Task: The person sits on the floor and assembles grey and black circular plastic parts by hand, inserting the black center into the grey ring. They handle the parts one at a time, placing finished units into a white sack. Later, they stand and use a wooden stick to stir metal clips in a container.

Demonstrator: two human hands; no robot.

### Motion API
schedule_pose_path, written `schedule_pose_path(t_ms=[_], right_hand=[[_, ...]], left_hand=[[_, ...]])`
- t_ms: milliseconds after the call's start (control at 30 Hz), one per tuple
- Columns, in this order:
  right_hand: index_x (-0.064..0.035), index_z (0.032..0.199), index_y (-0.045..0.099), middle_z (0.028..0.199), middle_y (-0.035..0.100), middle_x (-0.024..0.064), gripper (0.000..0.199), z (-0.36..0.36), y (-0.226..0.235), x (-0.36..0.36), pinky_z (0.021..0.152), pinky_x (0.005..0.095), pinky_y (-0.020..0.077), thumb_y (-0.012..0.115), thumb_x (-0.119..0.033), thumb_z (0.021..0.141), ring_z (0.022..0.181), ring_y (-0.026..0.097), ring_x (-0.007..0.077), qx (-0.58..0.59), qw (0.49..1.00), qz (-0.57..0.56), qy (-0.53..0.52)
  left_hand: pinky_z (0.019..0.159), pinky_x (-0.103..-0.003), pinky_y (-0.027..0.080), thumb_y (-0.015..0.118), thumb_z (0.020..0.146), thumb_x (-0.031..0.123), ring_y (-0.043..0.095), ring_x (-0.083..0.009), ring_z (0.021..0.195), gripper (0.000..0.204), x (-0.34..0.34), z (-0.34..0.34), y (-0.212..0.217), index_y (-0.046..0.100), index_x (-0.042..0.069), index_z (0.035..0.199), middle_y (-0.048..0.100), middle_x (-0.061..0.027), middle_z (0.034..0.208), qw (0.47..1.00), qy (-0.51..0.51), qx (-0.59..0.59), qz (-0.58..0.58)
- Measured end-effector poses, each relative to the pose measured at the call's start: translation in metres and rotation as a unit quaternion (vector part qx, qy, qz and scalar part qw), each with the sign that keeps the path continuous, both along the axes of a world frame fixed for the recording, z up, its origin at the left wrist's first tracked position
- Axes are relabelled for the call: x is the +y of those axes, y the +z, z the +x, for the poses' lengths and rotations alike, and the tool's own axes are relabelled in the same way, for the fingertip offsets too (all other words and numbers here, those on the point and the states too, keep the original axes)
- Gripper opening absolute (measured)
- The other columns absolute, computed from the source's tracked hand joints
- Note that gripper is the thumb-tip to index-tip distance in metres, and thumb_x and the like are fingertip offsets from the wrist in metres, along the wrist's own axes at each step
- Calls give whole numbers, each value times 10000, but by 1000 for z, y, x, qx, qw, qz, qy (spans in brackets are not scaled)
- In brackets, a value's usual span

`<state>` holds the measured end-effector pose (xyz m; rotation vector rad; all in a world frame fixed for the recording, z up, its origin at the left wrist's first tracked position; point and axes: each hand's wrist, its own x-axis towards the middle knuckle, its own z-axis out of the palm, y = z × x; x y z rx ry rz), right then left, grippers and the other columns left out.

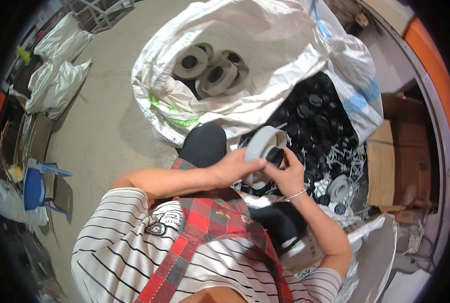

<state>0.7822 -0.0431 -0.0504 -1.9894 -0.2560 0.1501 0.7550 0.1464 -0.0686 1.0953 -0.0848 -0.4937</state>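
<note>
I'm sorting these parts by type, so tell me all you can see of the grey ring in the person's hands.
The grey ring is a wide, smooth band, plastic by its look, with a dark round part seated in its opening. It is held tilted above the lap, in front of the sack of black parts. The left hand grips its lower left edge; the right hand touches the dark centre from below. Similar grey rings lie in the white sack beyond.

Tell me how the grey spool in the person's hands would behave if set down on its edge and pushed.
The grey spool looks round-rimmed, so on edge it would probably roll. It seems rigid plastic, keeping its shape between the left hand and right hand. Hollow-cored, it is likely light.
</note>
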Motion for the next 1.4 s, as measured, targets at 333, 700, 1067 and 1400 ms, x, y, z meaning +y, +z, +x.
schedule_pose_path(t_ms=[333, 700, 1067, 1400], right_hand=[[-39, 1404, 344, 1338, 456, 134, 733, 9, -40, -16, 994, 384, 435, 678, -261, 790, 1197, 494, 237, 113, 953, 282, 17], [52, 1140, 539, 744, 634, 117, 390, -8, -46, -55, 504, 276, 488, 554, -286, 945, 546, 571, 127, 79, 985, -62, 143], [-42, 903, 627, 898, 640, 152, 306, -106, -82, -173, 676, 441, 489, 628, -336, 821, 759, 595, 330, -196, 861, -294, 366], [-45, 938, 619, 939, 630, 174, 291, -58, -101, -164, 713, 460, 487, 615, -318, 836, 828, 594, 341, -12, 872, -179, 455]], left_hand=[[1001, -387, 382, 629, 843, 194, 486, -260, 1176, 739, -14, -2, -4, 247, 39, 1456, 488, -171, 1285, 916, 40, -388, 91], [1118, -526, 159, 704, 751, 464, 236, -420, 1361, 930, 65, 97, 67, 276, -46, 1400, 311, -248, 1435, 631, 266, -562, 464], [861, -358, 424, 681, 750, 328, 583, -266, 942, 504, 100, 43, -16, 567, 14, 1127, 610, -114, 1045, 575, -14, -431, 695], [835, -358, 447, 647, 748, 338, 600, -254, 899, 454, 103, 91, -4, 608, 19, 1068, 634, -101, 939, 636, -162, -323, 682]])
